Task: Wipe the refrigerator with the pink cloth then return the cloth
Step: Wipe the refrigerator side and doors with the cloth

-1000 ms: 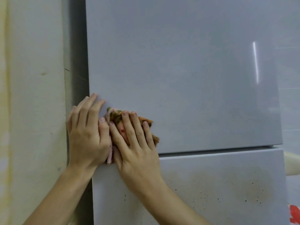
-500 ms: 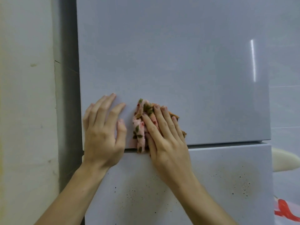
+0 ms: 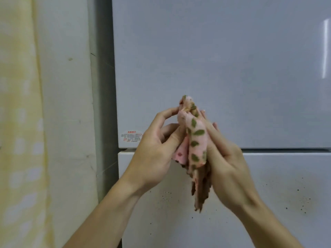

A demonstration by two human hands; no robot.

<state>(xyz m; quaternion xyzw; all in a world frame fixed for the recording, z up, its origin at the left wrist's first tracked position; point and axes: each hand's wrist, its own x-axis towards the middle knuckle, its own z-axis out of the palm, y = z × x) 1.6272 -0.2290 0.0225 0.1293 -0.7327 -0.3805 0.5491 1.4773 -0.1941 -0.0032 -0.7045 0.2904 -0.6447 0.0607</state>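
The pink cloth (image 3: 196, 140), patterned with green leaves and red spots, is bunched lengthwise and held off the refrigerator (image 3: 223, 59) between both hands. My left hand (image 3: 154, 149) pinches its left side with thumb and fingers. My right hand (image 3: 227, 161) grips it from the right, fingers behind the cloth. A brownish end of the cloth hangs down below the hands. The grey upper door and the white lower door (image 3: 286, 203) fill the view behind; the lower door carries dark specks.
A warning sticker (image 3: 131, 136) sits at the upper door's lower left corner. A dark gap (image 3: 104, 104) separates the refrigerator from the pale wall (image 3: 68, 104) on the left. Yellowish fabric (image 3: 19, 122) hangs at the far left.
Both hands have lifted off the door seam. The cloth, earlier pressed flat on the door by my right hand, is now held bunched between both hands in front of the refrigerator.
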